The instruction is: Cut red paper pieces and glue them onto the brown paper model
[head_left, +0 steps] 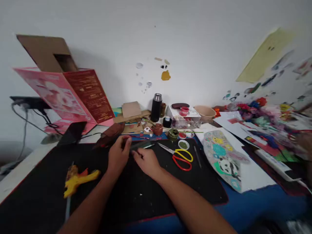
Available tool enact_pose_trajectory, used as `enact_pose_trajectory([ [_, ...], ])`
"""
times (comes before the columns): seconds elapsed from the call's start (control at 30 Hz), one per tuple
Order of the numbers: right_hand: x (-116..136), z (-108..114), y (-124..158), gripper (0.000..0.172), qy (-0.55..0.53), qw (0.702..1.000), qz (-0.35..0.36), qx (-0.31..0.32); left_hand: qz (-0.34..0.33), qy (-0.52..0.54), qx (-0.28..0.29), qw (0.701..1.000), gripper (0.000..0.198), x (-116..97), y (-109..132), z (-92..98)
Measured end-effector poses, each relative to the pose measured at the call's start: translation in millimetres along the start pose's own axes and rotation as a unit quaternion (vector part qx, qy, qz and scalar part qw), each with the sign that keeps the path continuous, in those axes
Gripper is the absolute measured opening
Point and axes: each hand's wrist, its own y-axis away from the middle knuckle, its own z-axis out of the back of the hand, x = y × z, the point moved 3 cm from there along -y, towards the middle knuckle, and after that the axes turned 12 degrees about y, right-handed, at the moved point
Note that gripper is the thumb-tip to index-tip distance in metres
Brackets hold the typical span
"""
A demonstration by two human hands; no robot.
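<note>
My left hand [119, 153] and my right hand [146, 161] meet over the black mat [136, 195], fingers curled round a thin dark strip [141, 145] that runs between them toward the right. What the strip is made of I cannot make out. Just right of my right hand lie scissors [179, 155] with one yellow and one red handle loop. A dark brown leaf-like piece [109, 135] lies beyond my left hand.
A yellow glue gun [78, 180] lies at the mat's left. Behind stand a black flask [156, 107], small paint pots [173, 134], a beige bowl [206, 112] and a pink box [70, 94]. A colourful panda sheet [224, 159] and paper clutter fill the right.
</note>
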Motion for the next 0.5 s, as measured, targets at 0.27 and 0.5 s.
enact_pose_trajectory([
  [0.27, 2, -1, 3, 0.043, 0.026, 1.0, -0.013, 0.009, -0.097, -0.107, 0.072, 0.987, 0.035, 13, -5, -5.1],
  [0.5, 7, 15, 11, 0.037, 0.016, 1.0, 0.001, 0.02, -0.129, -0.219, 0.175, 0.951, 0.041, 23, 2, -10.5],
])
